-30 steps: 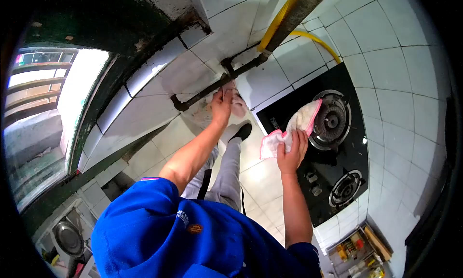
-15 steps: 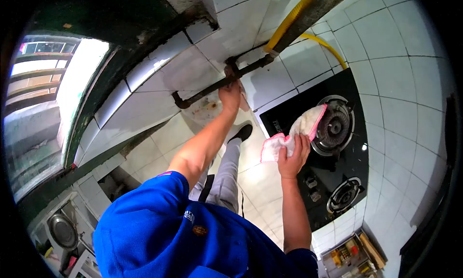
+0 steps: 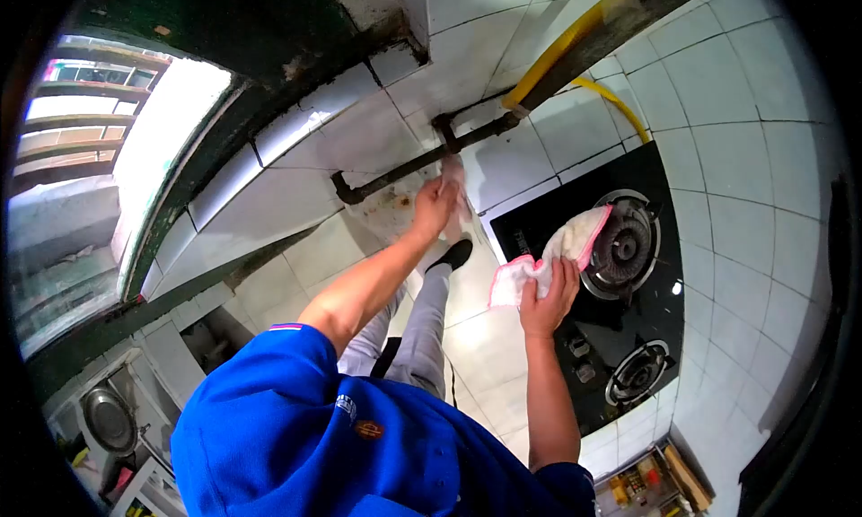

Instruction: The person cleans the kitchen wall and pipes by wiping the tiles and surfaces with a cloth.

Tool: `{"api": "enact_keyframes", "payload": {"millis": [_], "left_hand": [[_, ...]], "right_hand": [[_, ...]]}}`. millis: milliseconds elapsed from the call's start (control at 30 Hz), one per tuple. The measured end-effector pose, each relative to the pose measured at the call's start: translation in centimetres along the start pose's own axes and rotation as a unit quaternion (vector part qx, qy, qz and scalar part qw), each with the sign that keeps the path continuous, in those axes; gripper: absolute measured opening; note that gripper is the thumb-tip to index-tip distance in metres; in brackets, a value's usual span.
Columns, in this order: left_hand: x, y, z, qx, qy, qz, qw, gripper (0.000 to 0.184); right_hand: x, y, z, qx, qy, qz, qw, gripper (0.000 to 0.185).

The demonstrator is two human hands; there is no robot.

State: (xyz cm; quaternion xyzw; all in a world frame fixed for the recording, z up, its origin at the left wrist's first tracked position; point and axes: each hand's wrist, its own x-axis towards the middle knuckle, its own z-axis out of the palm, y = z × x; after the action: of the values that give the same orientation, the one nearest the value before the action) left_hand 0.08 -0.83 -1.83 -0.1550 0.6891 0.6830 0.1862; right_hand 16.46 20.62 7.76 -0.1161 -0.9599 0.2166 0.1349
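White lettering [image 3: 346, 405] on the blue shirt [image 3: 269, 418] is illegible. The right hand [image 3: 549, 299] grips a crumpled, pink-edged white cloth [image 3: 558, 250] across the black glass stove [image 3: 612, 330]'s edge; the left hand [image 3: 435, 206] holds a pale-pink cloth [image 3: 454, 178] near a dark pipe [image 3: 400, 171].

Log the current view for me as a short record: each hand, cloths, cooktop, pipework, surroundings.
Left hand: by the wall pipe, fingers at a pinkish cloth; grip unclear
Right hand: on a pink-edged white cloth; grip unclear
White cloth: bunched, one end overlapping the larger burner in this view
Cooktop: black, two burners; the smaller burner uncovered
Pipework: dark, with a yellow hose above
Surroundings: tiled walls, barred window
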Motion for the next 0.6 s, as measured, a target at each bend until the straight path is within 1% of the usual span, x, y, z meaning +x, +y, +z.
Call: {"api": "enact_keyframes", "payload": {"millis": [33,100,133,200,233,300,333,400,433,467,533,567,600], "left_hand": [[-1.3,0.7,-0.7,0.001,0.000,0.004,1.000,0.023],[-2.8,1.7,-1.2,0.101,0.015,0.112,0.988,0.025],[-3.1,3.1,-1.2,0.101,0.013,0.113,0.988,0.025],[-3.6,6.4,-1.7,0.031,0.001,0.109,0.994,0.027],[-3.2,8.7,-1.9,0.131,0.024,0.211,0.968,0.028],[-1.2,11.2,-1.9,0.154,0.021,0.243,0.957,0.028],[-0.2,12.3,-1.5,0.155,0.017,0.245,0.957,0.028],[1.9,14.1,-0.2,0.148,0.037,0.310,0.939,0.027],[3.9,14.1,0.3,0.148,0.033,0.312,0.938,0.027],[6.0,13.7,0.7,0.210,-0.023,0.313,0.926,0.024],[4.2,17.9,2.4,0.249,-0.152,0.235,0.927,0.019],[5.3,16.7,2.8,0.250,-0.154,0.237,0.926,0.019],[7.5,14.3,3.1,0.314,-0.135,0.268,0.901,0.020]], "right_hand": [[-0.1,0.1,0.1,0.003,0.001,-0.002,1.000,0.054],[0.1,0.3,0.0,0.003,0.003,-0.002,1.000,0.055],[0.2,0.2,-0.1,0.004,0.004,-0.006,1.000,0.054],[0.2,0.1,0.0,0.005,0.016,-0.020,1.000,0.053],[0.3,0.0,0.0,0.006,0.017,-0.018,1.000,0.053],[0.4,-0.1,-0.2,0.015,0.016,-0.016,1.000,0.052],[0.4,-0.1,-0.2,0.015,0.018,-0.013,1.000,0.052],[0.3,-0.1,-0.2,0.019,0.014,-0.005,1.000,0.053],[0.4,-0.1,-0.2,0.019,0.017,-0.003,1.000,0.053],[0.4,-0.1,-0.3,0.019,0.016,-0.002,1.000,0.053],[0.3,-0.1,-0.3,0.018,0.016,0.000,1.000,0.053],[0.3,-0.1,-0.4,0.014,0.012,-0.001,1.000,0.054],[0.3,0.0,-0.4,0.009,0.008,-0.003,1.000,0.054]]}}
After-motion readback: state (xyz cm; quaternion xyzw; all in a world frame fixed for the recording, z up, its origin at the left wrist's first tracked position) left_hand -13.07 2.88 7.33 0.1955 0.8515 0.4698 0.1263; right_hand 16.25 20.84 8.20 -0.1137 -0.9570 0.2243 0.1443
